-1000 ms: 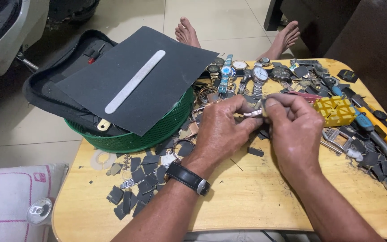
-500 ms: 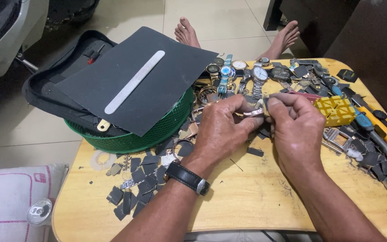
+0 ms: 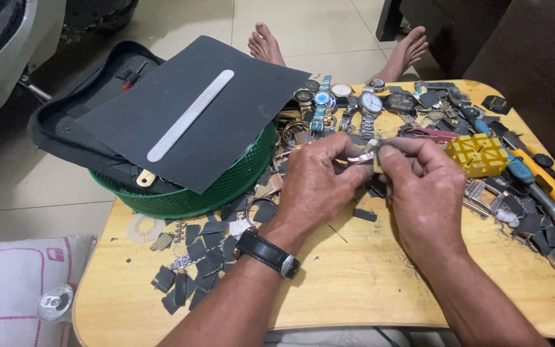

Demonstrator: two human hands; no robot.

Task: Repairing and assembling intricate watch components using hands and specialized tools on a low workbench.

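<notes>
Small metal part [image 3: 362, 156], mostly hidden: pinched between fingers of left hand [image 3: 316, 186] and right hand [image 3: 422, 189], right of green basket [image 3: 226, 186].

pale tiled floor [image 3: 162, 19], low wooden table [image 3: 367, 289], dark furniture [image 3: 534, 58]

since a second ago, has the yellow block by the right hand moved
No. The yellow block sits at the same spot beside the row of watches on the table.
</notes>
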